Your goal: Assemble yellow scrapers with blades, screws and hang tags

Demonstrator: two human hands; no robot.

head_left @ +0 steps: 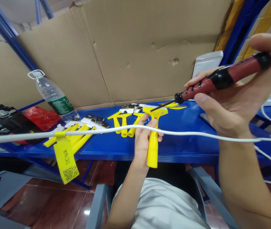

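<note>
My left hand [142, 140] is closed around the upper handle of a yellow scraper [153, 146], its wide head up and its handle pointing down toward me. In my right hand [231, 114] is a red and black screwdriver [205, 86], gripped along its body and slanting down to the left. Its thin dark shaft reaches the scraper's head; whether the tip sits in a screw is too small to tell. Just behind my left hand, several yellow scrapers [124, 125] lie on the blue table [180, 144].
More yellow handles [81, 140] lie at the left beside black and white packages [94, 121]. A water bottle [56, 98], a red plastic bag [42, 117] and a black item [9, 121] stand further left. A white cable [192, 135] with a yellow tag [66, 160] crosses before the camera. Cardboard [135, 54] backs the table.
</note>
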